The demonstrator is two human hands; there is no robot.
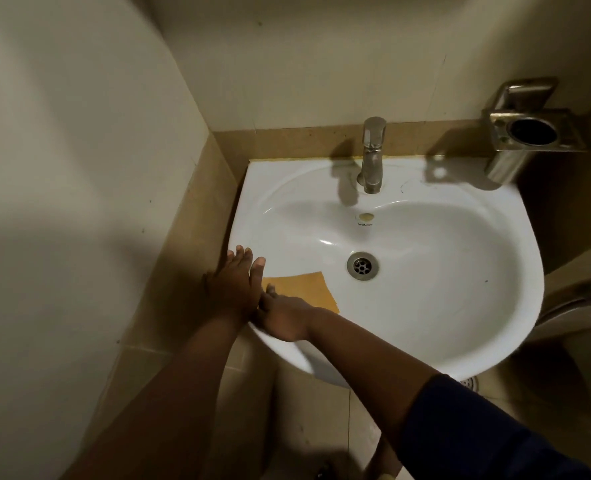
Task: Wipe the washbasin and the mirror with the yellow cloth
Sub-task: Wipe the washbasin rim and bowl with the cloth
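Two bare hands meet at the near-left rim of a white washbasin. Left hand lies flat, fingers spread, on the rim. Right hand, beside it, presses open-palmed on a yellow cloth spread inside the bowl, just left of the drain. A tap stands beyond both hands.

Small bathroom: white washbasin with tap against tiled wall, steel holder, probably toilet at right edge.
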